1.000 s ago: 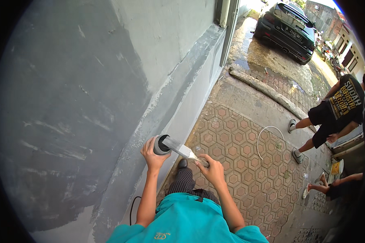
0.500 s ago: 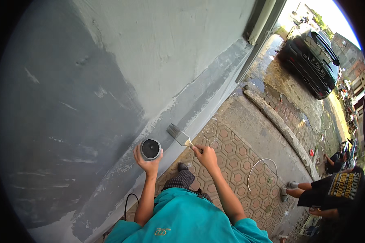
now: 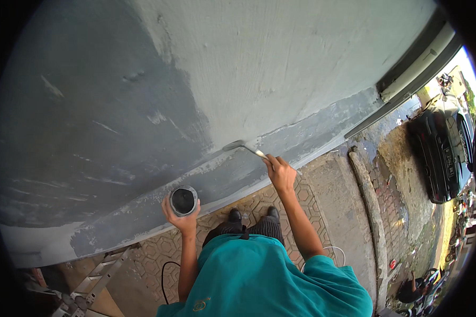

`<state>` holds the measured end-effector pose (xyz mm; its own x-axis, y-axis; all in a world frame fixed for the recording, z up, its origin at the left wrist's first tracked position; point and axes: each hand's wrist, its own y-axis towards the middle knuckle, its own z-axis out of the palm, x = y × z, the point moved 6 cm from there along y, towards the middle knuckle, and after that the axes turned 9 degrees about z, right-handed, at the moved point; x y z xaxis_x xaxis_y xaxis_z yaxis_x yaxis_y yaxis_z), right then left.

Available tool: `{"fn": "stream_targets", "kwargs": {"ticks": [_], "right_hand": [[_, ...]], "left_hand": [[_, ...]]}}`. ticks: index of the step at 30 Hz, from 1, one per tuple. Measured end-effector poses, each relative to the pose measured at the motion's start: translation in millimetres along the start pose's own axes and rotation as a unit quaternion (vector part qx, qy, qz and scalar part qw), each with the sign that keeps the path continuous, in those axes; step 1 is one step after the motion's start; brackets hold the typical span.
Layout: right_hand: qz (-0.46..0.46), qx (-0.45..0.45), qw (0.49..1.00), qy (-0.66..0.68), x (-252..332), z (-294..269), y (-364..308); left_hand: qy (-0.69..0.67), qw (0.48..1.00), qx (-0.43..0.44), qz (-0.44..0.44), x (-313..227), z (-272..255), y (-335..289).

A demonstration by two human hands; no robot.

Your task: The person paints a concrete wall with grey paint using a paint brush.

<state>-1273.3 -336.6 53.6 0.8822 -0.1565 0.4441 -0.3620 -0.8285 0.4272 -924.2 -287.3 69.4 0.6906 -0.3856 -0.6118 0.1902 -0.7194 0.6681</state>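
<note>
the brush (image 3: 242,143) has risen from over the lower band (image 3: 232,182) to the wall (image 3: 259,58), between 1 and 2 o'clock from the cup (image 3: 196,196); apparent contact permits a stroke. right hand (image 3: 282,174): fingers pinch the handle (image 3: 261,154). left hand (image 3: 184,222): fingers wrap the cup.

From here the right hand (image 3: 282,174) covers much of the handle of the brush (image 3: 242,145) — and the left hand (image 3: 184,217) hides part of the side of the cup (image 3: 184,201). How full it is, I can't tell. The teal sleeve (image 3: 333,282) hides some of the white hose (image 3: 344,257), the ladder (image 3: 99,274) is cut off below — and the distant person (image 3: 410,290) is too small to make out.
</note>
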Motion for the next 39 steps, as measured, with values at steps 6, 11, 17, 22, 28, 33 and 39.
{"fn": "stream_targets", "kwargs": {"ticks": [6,11,17,22,28,33,39], "right_hand": [[0.171,-0.067,0.982,-0.047,-130,-58,37],[0.242,-0.084,0.963,0.086,-198,-42,24],[0.29,-0.053,0.924,0.243,-186,1,51],[0.122,0.218,0.895,0.369,-23,30,-58],[-0.042,0.368,0.887,0.277,36,40,-82],[0.031,0.239,0.965,0.107,-42,21,-15],[0.209,-0.032,0.975,0.074,-174,-15,20]], "left_hand": [[0.105,0.987,-0.108,-0.06,-1,-23,-36],[0.153,0.976,-0.139,-0.074,-37,-7,-56],[0.163,0.967,-0.144,-0.133,-97,14,-102],[0.223,0.952,-0.148,-0.148,-134,15,-126],[0.235,0.938,-0.195,-0.165,-138,-22,-145],[0.208,0.942,-0.211,-0.158,-113,-56,-153],[0.192,0.935,-0.238,-0.182,-83,-110,-162]]}}
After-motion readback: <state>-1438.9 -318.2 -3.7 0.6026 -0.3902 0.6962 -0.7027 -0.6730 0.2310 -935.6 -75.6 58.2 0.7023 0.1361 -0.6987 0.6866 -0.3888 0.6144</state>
